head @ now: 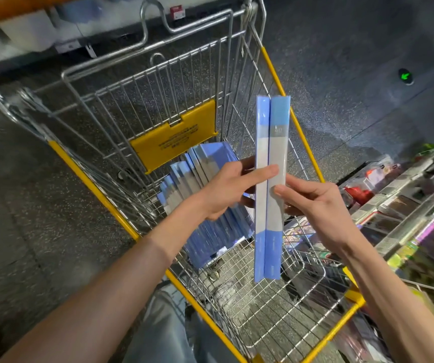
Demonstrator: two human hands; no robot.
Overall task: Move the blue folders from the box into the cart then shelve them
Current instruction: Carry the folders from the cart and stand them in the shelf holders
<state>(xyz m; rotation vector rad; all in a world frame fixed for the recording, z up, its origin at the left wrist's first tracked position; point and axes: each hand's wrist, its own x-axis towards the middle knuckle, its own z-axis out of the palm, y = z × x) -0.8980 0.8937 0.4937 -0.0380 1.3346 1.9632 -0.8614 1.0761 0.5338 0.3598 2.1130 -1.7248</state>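
Two folders (272,142) stand upright in the air, pressed side by side with spines toward the camera, above the cart (100,189) near its right edge. The left hand (226,189) grips them from the left, thumb laid across both spines and fingers curled behind; the right hand (320,205) holds them from the right, thumb tip on the right-hand spine and fingers wrapped round the back. Both spines are blue at the ends and pale grey in the middle. Inside the cart a stack (197,166) of matching blue folders leans in a fanned row along the left side, its far end just beside the yellow flap (174,137). A shelf (407,226) of blurred, colourful goods runs beside the cart's right edge; the floor (341,61) is dark and speckled, with a green arrow (405,76) on it.
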